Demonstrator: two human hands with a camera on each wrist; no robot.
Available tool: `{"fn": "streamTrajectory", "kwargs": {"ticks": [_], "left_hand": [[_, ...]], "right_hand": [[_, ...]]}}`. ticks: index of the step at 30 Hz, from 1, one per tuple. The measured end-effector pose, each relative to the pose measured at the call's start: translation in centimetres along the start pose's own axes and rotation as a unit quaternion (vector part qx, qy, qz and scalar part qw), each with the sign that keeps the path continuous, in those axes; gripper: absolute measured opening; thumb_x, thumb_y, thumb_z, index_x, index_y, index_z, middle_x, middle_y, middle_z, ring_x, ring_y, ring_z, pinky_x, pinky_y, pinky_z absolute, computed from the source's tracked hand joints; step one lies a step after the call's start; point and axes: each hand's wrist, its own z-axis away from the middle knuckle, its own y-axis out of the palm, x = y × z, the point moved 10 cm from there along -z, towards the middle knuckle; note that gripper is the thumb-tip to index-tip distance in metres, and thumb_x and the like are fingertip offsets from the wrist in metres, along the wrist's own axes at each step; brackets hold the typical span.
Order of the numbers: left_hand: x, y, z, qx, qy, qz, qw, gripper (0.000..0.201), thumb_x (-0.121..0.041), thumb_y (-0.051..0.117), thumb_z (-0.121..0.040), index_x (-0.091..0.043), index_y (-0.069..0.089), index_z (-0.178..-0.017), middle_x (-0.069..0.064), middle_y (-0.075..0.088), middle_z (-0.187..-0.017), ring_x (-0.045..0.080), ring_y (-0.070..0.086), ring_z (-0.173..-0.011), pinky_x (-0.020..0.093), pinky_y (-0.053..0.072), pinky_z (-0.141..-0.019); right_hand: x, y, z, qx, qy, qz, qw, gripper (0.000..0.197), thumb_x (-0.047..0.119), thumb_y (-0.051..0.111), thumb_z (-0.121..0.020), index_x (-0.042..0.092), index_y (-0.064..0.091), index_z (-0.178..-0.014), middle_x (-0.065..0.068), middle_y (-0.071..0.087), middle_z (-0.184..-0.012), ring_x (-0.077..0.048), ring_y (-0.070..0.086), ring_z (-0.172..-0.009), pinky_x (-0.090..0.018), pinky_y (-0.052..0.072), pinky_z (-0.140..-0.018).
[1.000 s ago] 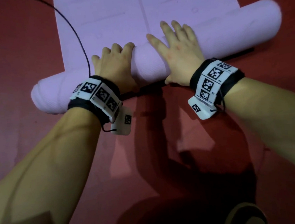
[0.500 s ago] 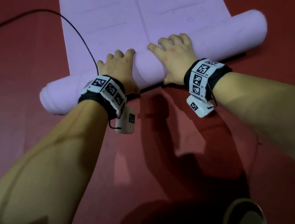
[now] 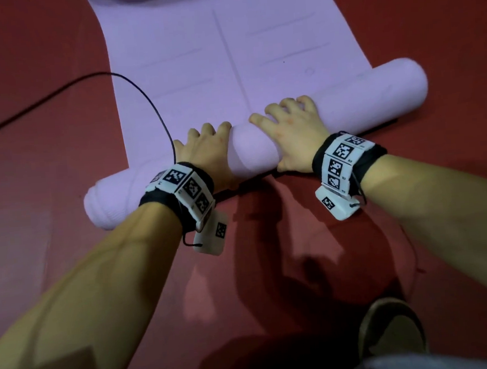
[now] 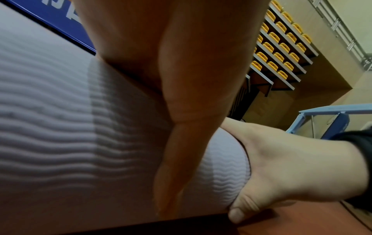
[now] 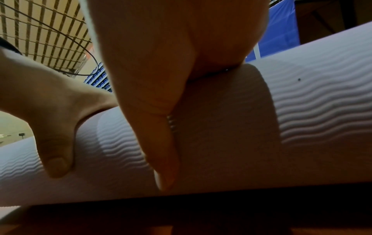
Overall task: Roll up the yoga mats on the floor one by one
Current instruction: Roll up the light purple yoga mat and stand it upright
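Note:
A lilac yoga mat (image 3: 197, 57) lies on the red floor, its near part wound into a thick roll (image 3: 375, 92) slanting from near left to far right. My left hand (image 3: 207, 149) sits on the roll left of centre, fingers curled over its top. My right hand (image 3: 293, 131) grips the roll just right of it, fingers bent over the far side, thumb on the near side. The left wrist view shows my left palm (image 4: 181, 95) on the ribbed roll (image 4: 60, 127) and the right hand (image 4: 281, 167). In the right wrist view, the right thumb (image 5: 161, 143) presses the roll (image 5: 302, 119).
A black cable (image 3: 83, 83) runs over the red floor (image 3: 34, 200) and the mat's left edge to my left wrist. My shoe (image 3: 390, 327) stands close behind the roll. Yellow bleacher seats (image 4: 281, 47) and a blue frame (image 4: 322, 119) are far off.
The right hand's fingers went from flat on the roll to curled over its top. Both hands stayed on the roll, which looks to have moved a little farther along the flat mat.

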Motion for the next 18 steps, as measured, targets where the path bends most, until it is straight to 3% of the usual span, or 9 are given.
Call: {"fn": "streamTrajectory", "kwargs": {"ticks": [11,14,18], "left_hand": [[-1.3,3.3,3.9,0.050,0.023,0.020,0.998,0.113,-0.049,0.092,-0.053,-0.031,0.030,-0.145,0.002,0.047,-0.129,0.031,0.044,-0.122,0.053,0.037,-0.094],[-1.2,3.2,3.6,0.056,0.020,0.029,0.998,0.112,-0.049,0.092,-0.052,-0.032,0.031,-0.144,0.001,0.047,-0.128,0.031,0.044,-0.122,0.053,0.037,-0.094],[-0.6,3.0,2.6,0.075,0.017,0.051,0.996,0.101,-0.046,0.089,-0.057,-0.033,0.034,-0.142,0.001,0.049,-0.127,0.031,0.045,-0.121,0.052,0.037,-0.095]], "right_hand": [[1.5,0.9,4.5,0.050,-0.013,-0.014,0.999,0.115,0.056,0.084,-0.039,0.030,0.036,-0.140,-0.001,0.054,-0.122,-0.032,0.051,-0.107,-0.048,0.036,-0.092],[1.4,0.9,4.5,0.056,-0.013,-0.031,0.998,0.118,0.057,0.086,-0.039,0.030,0.035,-0.143,-0.001,0.053,-0.130,-0.032,0.049,-0.116,-0.050,0.033,-0.100],[1.4,0.9,4.8,0.058,0.002,-0.035,0.998,0.121,0.051,0.087,-0.050,0.027,0.028,-0.152,-0.005,0.041,-0.147,-0.034,0.036,-0.136,-0.061,0.019,-0.112]]}}
